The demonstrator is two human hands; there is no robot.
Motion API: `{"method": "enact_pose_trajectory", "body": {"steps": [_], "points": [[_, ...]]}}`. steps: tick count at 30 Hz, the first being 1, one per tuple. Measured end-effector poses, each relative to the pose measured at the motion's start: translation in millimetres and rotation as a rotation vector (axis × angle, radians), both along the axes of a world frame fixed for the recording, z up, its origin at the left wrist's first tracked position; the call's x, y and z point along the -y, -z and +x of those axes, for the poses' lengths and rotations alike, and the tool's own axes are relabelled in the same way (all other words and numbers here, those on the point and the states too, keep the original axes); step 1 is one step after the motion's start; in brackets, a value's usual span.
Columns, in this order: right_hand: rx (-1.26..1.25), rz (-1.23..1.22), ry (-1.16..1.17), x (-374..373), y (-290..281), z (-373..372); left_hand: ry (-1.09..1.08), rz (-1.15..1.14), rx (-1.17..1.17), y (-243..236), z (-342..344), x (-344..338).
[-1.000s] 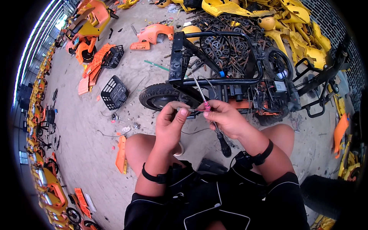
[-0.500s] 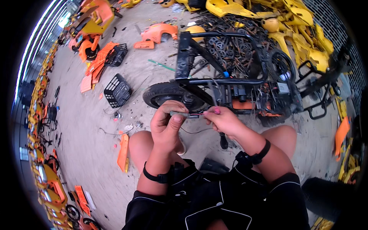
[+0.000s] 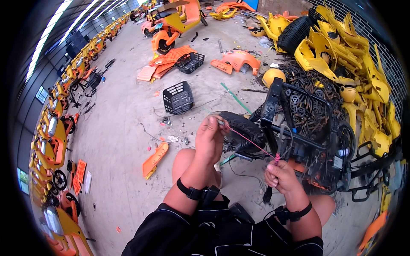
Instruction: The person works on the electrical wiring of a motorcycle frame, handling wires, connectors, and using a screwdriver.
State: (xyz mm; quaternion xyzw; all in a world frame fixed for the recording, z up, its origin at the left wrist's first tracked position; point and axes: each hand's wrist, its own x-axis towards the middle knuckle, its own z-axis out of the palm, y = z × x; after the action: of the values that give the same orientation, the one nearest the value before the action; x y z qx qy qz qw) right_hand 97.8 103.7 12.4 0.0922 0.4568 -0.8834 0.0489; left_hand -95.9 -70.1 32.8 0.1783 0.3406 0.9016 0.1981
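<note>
My left hand (image 3: pixel 210 141) pinches a small grey piece (image 3: pixel 221 123) beside the rear tyre (image 3: pixel 237 123). A thin pink wire (image 3: pixel 247 140) runs taut from there down to a pink wound bundle (image 3: pixel 277 158) on a screwdriver, whose black handle (image 3: pixel 267 195) hangs below my right hand. My right hand (image 3: pixel 280 177) is closed round the screwdriver just under the bundle, lower and to the right of my left hand. Behind both hands stands a stripped black scooter frame (image 3: pixel 269 115), with cables and a battery-side assembly partly hidden.
Black baskets (image 3: pixel 177 97) and orange panels (image 3: pixel 154 158) lie on the concrete floor (image 3: pixel 111 136). A heap of black metal parts (image 3: pixel 301 106) and yellow body shells (image 3: pixel 320 55) fills the right side. Rows of scooters (image 3: pixel 55 136) line the left; another scooter (image 3: pixel 171 25) stands at the back.
My hands have moved apart, left upward, right downward and rightward, stretching the pink wire between them. The view has swung toward the left, so the scooter frame appears farther right.
</note>
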Motion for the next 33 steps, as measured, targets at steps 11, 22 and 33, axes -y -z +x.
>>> {"method": "enact_pose_trajectory", "body": {"steps": [11, 22, 33], "points": [[0.111, 0.29, 0.179, 14.4, -22.6, 1.0, -0.196, 0.052, -0.003, 4.9, -36.8, 56.2], [0.232, 0.317, 0.501, 3.3, -4.1, -3.1, -0.341, 0.05, -0.325, -28.3, -2.2, 62.4], [0.259, 1.121, 0.434, -17.0, 15.4, -13.1, -0.402, 0.012, -0.877, -89.0, 60.9, 75.4]]}}
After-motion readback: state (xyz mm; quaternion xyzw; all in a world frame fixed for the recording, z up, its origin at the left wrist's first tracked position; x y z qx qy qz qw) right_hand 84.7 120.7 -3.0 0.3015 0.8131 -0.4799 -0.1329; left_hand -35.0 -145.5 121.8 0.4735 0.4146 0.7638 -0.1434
